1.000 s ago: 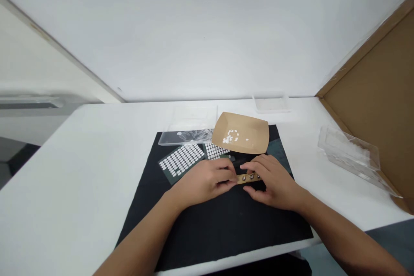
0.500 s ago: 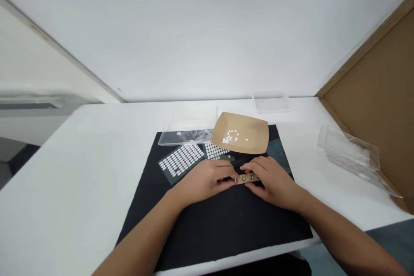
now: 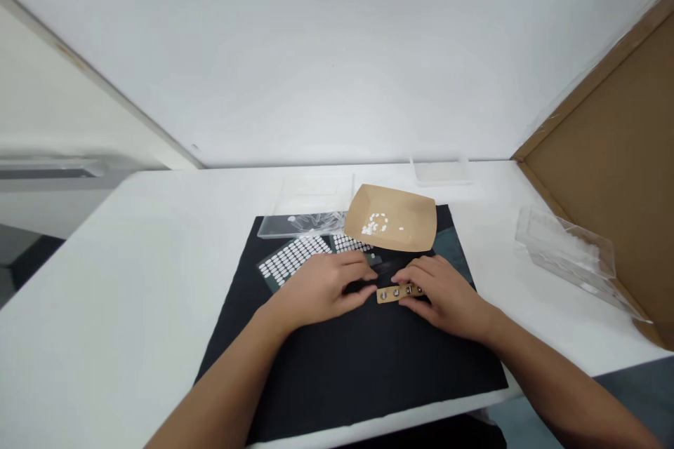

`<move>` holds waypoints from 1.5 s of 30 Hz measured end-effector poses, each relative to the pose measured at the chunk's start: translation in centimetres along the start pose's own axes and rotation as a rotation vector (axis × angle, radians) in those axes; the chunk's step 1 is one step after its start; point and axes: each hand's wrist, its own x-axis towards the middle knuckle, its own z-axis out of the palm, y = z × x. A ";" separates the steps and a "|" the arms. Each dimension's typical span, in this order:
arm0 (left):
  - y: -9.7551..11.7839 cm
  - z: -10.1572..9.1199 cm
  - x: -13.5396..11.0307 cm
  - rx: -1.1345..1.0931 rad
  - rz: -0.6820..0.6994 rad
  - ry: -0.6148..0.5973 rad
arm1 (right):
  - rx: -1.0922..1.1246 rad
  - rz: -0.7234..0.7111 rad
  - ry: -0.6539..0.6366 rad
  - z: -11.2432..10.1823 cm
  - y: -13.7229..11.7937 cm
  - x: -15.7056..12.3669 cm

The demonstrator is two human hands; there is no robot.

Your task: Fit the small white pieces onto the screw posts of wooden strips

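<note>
A narrow tan strip [image 3: 388, 295] with several shiny metal pieces along it lies over the black mat [image 3: 379, 365]. My right hand [image 3: 447, 295] grips its right end between thumb and fingers, hiding that end. Just off the strip's left end is my left hand [image 3: 329, 287], thumb and fingers apart with nothing visible between them. Behind the left hand lies a dark sheet of white oval stickers [image 3: 298, 256], partly covered by the hand. A second sheet of white ovals [image 3: 352, 242] sits beside it, its far part under a tan paper tray [image 3: 411, 221].
Small white ovals [image 3: 375, 223] lie inside the paper tray. Behind the sheets is a clear box [image 3: 302, 224] with clear slender pieces. Another clear container [image 3: 442, 172] stands near the wall, and a clear box [image 3: 569, 245] is at right by the cardboard panel [image 3: 611, 154].
My left hand has let go of the strip's left end and drawn back to the left, its fingers parting. The right hand keeps its hold on the strip.
</note>
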 end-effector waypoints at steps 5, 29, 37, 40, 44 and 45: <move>-2.3 -1.1 -0.8 0.288 -0.136 0.027 | 0.044 -0.018 -0.029 -0.2 0.0 0.1; -3.1 0.1 -0.5 0.188 -0.186 0.043 | 0.094 -0.079 -0.086 -0.5 0.1 0.2; -2.9 0.6 -0.4 0.277 -0.131 0.025 | 0.098 -0.053 -0.104 -0.5 0.2 0.0; -2.6 0.8 -0.2 0.366 -0.109 0.015 | 0.094 -0.046 -0.116 -0.6 0.2 0.1; -2.4 1.0 -0.2 0.489 -0.123 0.013 | 0.092 -0.040 -0.119 -0.6 0.3 0.1; -2.4 1.0 -0.2 0.510 -0.130 0.015 | 0.091 -0.040 -0.120 -0.6 0.3 0.1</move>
